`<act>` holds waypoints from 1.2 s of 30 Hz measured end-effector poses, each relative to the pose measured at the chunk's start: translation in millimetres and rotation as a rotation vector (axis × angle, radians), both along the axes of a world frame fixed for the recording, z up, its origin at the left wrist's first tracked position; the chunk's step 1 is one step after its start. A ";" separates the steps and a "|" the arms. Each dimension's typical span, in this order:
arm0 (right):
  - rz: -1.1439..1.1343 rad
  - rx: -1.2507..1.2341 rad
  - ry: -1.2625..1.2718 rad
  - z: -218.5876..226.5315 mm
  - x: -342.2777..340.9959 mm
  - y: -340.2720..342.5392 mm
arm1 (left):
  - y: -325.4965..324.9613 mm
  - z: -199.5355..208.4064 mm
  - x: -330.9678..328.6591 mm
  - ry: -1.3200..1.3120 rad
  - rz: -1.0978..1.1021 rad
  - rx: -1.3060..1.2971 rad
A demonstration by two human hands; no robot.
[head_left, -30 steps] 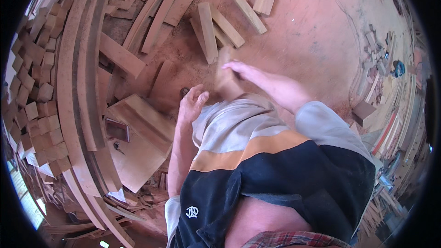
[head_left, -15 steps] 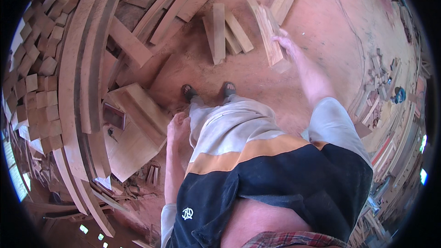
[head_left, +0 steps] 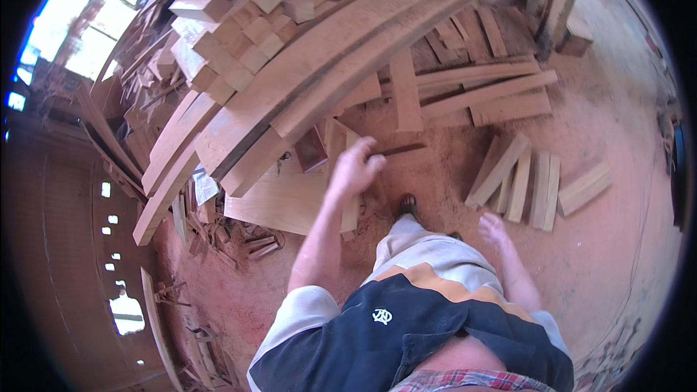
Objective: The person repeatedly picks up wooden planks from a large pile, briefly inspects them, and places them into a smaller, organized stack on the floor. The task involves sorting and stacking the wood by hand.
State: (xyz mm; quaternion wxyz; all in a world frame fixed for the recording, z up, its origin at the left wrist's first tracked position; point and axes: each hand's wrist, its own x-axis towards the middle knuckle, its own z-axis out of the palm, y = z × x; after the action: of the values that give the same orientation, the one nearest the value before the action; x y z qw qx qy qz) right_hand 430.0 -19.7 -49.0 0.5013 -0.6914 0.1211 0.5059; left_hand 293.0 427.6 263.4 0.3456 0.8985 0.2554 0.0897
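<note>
My left hand (head_left: 356,169) is raised over the left side, past a pale plywood board (head_left: 272,199). Its thumb and a finger stand apart, and nothing shows in its grasp. Just beyond the fingertips runs a thin dark strip (head_left: 403,149) on the ground, apparently an edge or a shadow. My right hand (head_left: 494,229) hangs low at the right of my legs, its fingers loosely spread and somewhat blurred. Nearest to it, several short wood blocks (head_left: 518,185) lie side by side on the dusty floor, with one more wood block (head_left: 585,188) farther right.
Long thick beams (head_left: 319,65) curve across the upper left. Behind them rises a stack of squared timber (head_left: 254,33). Planks (head_left: 483,98) lie beyond my feet, and upright posts (head_left: 559,3) stand at the far right. Wood scraps (head_left: 207,229) litter the left floor.
My right hand has let go of a wood block and drawn back toward my legs. My left hand has risen and reached forward. The view has turned left.
</note>
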 end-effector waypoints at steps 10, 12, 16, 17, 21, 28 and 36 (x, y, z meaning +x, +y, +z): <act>-0.260 -0.011 -0.099 -14.9 -20.0 20.0 | 302.7 186.5 72.2 -0.332 0.449 0.631; -0.317 -0.079 -0.138 -17.5 -27.7 20.0 | 346.9 223.3 97.7 -0.300 0.505 0.735; -0.413 -0.015 -0.232 -23.6 -49.8 31.0 | 415.7 279.3 146.1 -0.100 0.740 0.872; -0.426 0.012 -0.233 -24.4 -56.3 36.0 | 427.9 285.1 152.4 -0.060 0.771 0.837; -0.525 -0.068 -0.131 -18.1 -83.3 59.1 | 468.1 290.9 161.6 0.014 0.838 0.787; -0.469 0.002 -0.161 14.2 -92.1 80.6 | 517.6 300.8 103.2 -0.138 0.715 0.895; -0.591 0.044 0.001 42.8 -64.8 85.4 | 521.7 306.7 51.5 -0.076 0.827 0.754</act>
State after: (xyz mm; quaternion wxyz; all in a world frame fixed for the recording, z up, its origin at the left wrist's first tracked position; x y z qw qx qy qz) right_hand 365.2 65.7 -6.2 0.6417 -0.6151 0.3063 0.3407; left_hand 344.5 949.2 570.1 -0.0545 0.7810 0.5242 0.3351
